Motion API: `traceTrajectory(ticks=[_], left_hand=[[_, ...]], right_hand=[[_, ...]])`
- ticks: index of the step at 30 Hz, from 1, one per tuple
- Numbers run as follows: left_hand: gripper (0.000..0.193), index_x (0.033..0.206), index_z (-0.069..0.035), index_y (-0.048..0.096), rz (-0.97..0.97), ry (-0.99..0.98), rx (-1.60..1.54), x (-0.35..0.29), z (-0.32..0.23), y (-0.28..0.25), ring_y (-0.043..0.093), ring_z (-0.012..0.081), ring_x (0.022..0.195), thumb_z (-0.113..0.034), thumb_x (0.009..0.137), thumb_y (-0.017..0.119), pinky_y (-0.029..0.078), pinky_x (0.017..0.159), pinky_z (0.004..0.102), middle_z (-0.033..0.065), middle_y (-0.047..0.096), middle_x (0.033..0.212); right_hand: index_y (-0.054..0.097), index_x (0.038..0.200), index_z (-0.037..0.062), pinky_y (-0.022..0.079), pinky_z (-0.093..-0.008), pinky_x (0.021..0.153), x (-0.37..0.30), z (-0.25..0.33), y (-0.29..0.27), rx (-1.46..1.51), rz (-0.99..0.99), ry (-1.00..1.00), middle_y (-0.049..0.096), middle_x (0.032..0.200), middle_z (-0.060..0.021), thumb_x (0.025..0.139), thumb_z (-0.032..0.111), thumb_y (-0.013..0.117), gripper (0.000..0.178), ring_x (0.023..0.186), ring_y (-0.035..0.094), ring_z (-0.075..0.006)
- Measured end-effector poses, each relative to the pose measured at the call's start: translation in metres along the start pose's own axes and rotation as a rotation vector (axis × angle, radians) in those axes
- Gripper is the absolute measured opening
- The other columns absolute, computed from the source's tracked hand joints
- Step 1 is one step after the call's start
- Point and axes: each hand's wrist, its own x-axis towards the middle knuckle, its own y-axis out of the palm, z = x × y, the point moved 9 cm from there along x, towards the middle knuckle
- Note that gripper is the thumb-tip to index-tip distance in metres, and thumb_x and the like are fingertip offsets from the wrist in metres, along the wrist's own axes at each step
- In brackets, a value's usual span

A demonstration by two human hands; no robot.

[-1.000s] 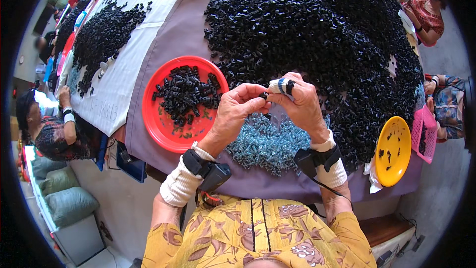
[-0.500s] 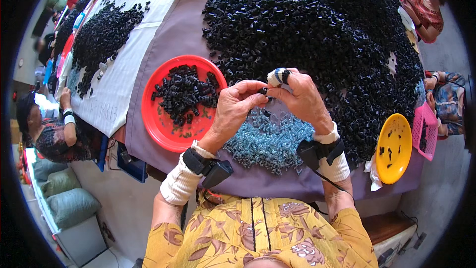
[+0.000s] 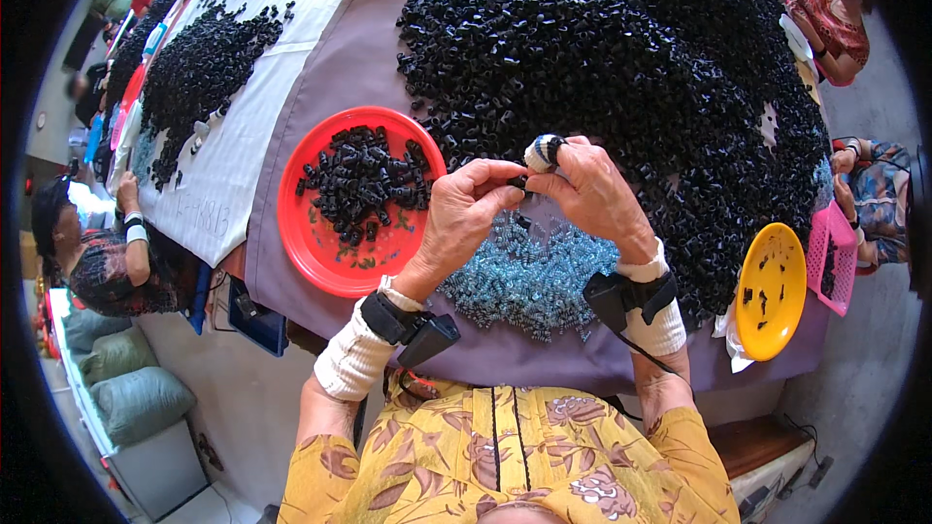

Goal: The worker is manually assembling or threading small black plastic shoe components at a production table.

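The left hand (image 3: 454, 217) and right hand (image 3: 596, 198) apparently both pinch a small black piece (image 3: 519, 182) between their fingertips.

Inscription, one item: a single line of marking (image 3: 202, 216), seemingly handwritten, in thin, faint grey strokes. Mixed characters, apparently letters and numerals, with a short dash near the start.

Support: white cloth (image 3: 236, 150) covering the left part of the surface.

Position: near the cloth's front edge, below a heap of black pieces (image 3: 199, 53), between a co-worker's forearm (image 3: 137, 257) and the red plate (image 3: 290, 204), touching none of these.

Orientation: roughly upright in the head view, the line sloping slightly down toward the right.

Legibility: partial; strokes pale and small, some characters uncertain.

Other lettering: none readable.
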Motion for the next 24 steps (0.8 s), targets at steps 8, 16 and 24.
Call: traceTrajectory(ticks=[8,16,24], left_hand=[[0.021,0.100,0.001,0.064,-0.032,0.038,0.079,-0.002,-0.004,-0.001,0.061,0.0092,0.082,0.005,0.080,0.060,0.050,0.073,0.0225,0.0050,0.065,0.090],[0.019,0.102,0.003,0.062,0.006,0.026,0.070,-0.003,-0.003,0.004,0.062,0.0099,0.078,0.004,0.083,0.057,0.051,0.072,0.0225,0.0060,0.066,0.087],[0.019,0.103,0.002,0.061,-0.017,-0.011,-0.033,0.001,-0.002,-0.004,0.064,0.0138,0.077,-0.001,0.085,0.060,0.053,0.072,0.0260,0.0078,0.066,0.088]], right_hand=[[0.046,0.063,-0.0018,0.040,-0.0421,0.051,0.002,-0.002,0.001,0.032,0.044,0.071,0.052,0.062,-0.0223,0.078,0.017,0.065,0.031,0.058,0.052,-0.0399],[0.045,0.064,-0.0029,0.039,-0.0363,0.048,-0.001,-0.018,0.010,0.198,0.102,0.192,0.050,0.060,-0.0216,0.076,0.019,0.068,0.033,0.050,0.053,-0.0334],[0.056,0.070,-0.0021,0.044,-0.0321,0.052,-0.008,-0.048,-0.005,0.363,-0.065,0.359,0.057,0.061,-0.0155,0.073,0.019,0.070,0.026,0.053,0.055,-0.0235]])
